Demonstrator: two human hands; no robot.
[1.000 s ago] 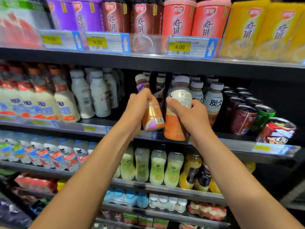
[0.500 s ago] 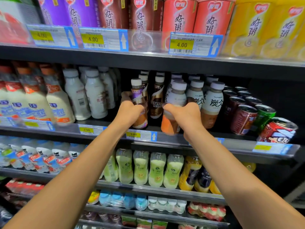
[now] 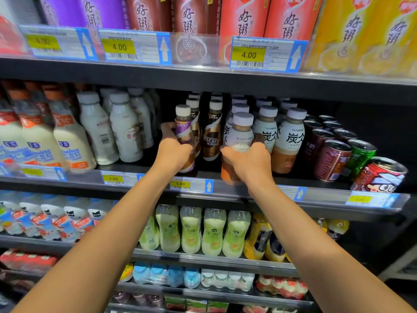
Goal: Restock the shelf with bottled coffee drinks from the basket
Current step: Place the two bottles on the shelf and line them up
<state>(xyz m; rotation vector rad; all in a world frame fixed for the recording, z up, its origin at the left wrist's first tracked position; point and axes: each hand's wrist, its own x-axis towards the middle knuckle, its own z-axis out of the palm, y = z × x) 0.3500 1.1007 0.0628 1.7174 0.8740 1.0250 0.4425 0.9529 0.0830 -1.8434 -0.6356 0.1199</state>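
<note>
The left hand [image 3: 173, 154] is curled round the lower body of a purple-labelled coffee bottle [image 3: 184, 129], thumb and fingers wrapped about it, with the white cap and shoulder standing clear above the knuckles. The bottle is upright at the front of the middle shelf [image 3: 327, 198], its base low by the shelf floor, right in front of the row of brown Nescafé bottles [image 3: 212, 136]; whether it sits on the shelf cannot be told. The right hand [image 3: 250, 163] grips a white-and-orange coffee bottle [image 3: 241, 134] round its middle, the thumb across the near side. This bottle leans slightly, its orange base at the front lip of the same shelf, just in front of the matching Tanbing bottles [image 3: 291, 136] lined up behind and to the right. Both bare forearms reach up from the lower corners of the view. A yellow 5.00 price tag [image 3: 180, 184] sits on the shelf rail between the two wrists. To the left stand white milk bottles [image 3: 126, 132]; to the right are dark cans [image 3: 331, 159], with one red can [image 3: 379, 175] tipped at the end. Tall porridge cups [image 3: 243, 16] fill the shelf above, and green bottles [image 3: 191, 229] the shelf below
</note>
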